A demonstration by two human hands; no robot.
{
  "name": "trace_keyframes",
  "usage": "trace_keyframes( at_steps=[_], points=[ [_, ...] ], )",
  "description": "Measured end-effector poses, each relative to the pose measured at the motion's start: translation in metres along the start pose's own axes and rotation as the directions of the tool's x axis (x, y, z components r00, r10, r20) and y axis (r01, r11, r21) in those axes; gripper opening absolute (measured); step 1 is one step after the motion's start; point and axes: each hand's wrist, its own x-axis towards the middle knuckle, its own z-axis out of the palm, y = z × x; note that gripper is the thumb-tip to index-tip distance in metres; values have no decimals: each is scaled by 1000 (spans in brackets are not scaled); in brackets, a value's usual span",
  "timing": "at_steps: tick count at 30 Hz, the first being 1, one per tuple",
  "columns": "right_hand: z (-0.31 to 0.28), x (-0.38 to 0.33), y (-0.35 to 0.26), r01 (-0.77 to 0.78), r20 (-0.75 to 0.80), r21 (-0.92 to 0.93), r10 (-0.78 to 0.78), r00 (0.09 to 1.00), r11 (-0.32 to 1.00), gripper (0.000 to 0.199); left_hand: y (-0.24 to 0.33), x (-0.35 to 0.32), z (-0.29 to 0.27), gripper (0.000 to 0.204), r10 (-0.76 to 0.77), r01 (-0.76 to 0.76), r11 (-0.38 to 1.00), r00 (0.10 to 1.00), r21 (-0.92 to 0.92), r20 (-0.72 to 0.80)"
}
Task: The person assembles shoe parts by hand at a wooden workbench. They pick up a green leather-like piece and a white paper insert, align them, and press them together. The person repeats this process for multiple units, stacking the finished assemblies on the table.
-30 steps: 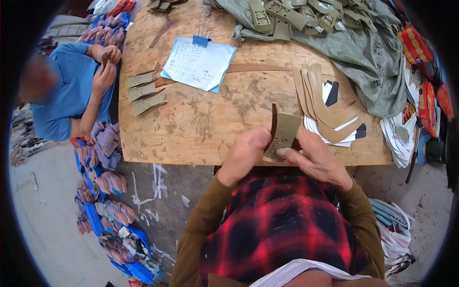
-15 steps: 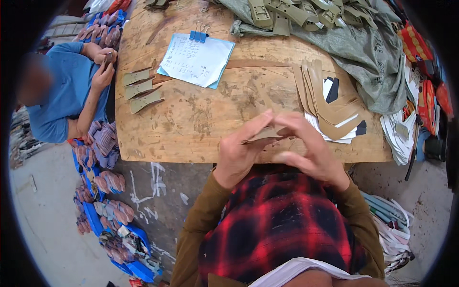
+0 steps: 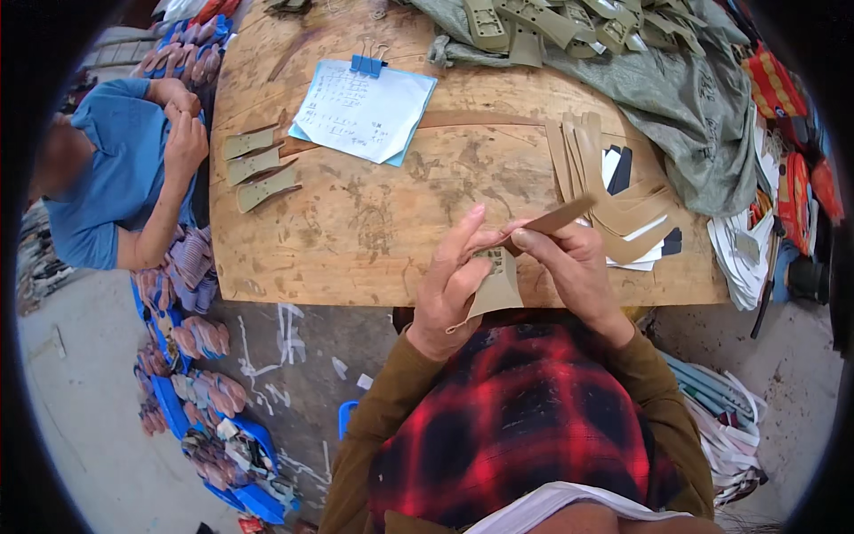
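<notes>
Green and smooth, a bent piece (image 3: pixel 500 292) is in the left hand (image 3: pixel 440 298), right over the near edge of the wooden table (image 3: pixel 374 258), a bit to the right of the middle. The fingers of that hand are curled around it. It has small holes or bumps near its top end, and its wide end points down toward the person's red and black checked clothes (image 3: pixel 525 409). The right hand (image 3: pixel 580 271) pinches a flat brown strip (image 3: pixel 562 216) between thumb and fingers. The strip sticks out toward the table's right edge, and its other end is at the top of the green piece. The two hands are very close, but I cannot tell if they touch.

By the left edge of the table, three more green pieces (image 3: pixel 254 164) lie in a row. Papers (image 3: pixel 366 111) with a blue clip (image 3: pixel 367 65) lie between them and the middle of the far edge. Toward the right edge there is a stack of bent tan strips (image 3: pixel 614 214), with white strips (image 3: pixel 636 258) peeking out under it. A grey-green sack (image 3: pixel 689 125) covers the far right corner, and a big heap of green parts (image 3: pixel 534 27) sits on it. Past the left edge sits another person (image 3: pixel 116 178) in a blue shirt, with both hands held close together.
</notes>
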Motion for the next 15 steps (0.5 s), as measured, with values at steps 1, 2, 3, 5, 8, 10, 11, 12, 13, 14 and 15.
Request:
trace_keyframes(
  at_steps=[1,2,3,5,8,10,11,12,13,14,15],
  points=[
    [1,-3,1,11,-25,-6,-11,1000,1000,20,-2,-2,0,20,-3,3,1000,1000,10,4],
    [2,-4,0,14,-30,-13,-14,999,1000,20,-3,-4,-1,22,-7,6,1000,1000,20,10],
    [2,-4,-1,18,-35,-19,-19,999,1000,19,-3,-4,-2,23,-10,10,1000,1000,18,19],
    [1,-5,-1,8,-47,8,-8,999,1000,19,-1,-4,-4,26,-16,15,1000,999,15,39],
    [1,-6,0,19,-75,4,-18,997,1000,19,0,-3,-4,25,-18,17,1000,998,20,58],
    [7,-7,-7,95,-92,-127,-107,990,987,19,0,1,-1,25,-6,2,997,998,80,56],
    [7,-7,-9,105,-98,-185,-124,987,977,18,-1,2,1,25,-1,-6,994,998,109,55],
    [8,-7,-10,114,-102,-242,-142,985,964,18,-2,2,3,25,-11,4,992,999,128,49],
    [9,-7,-11,122,-105,-299,-160,982,947,18,-4,2,6,25,-21,15,989,999,146,42],
    [10,-7,-11,119,-115,-311,-161,980,943,18,-6,1,8,25,-31,25,986,999,163,36],
    [10,-7,-11,116,-125,-322,-164,978,940,17,-7,0,9,25,-50,44,984,998,175,34]
  ],
)
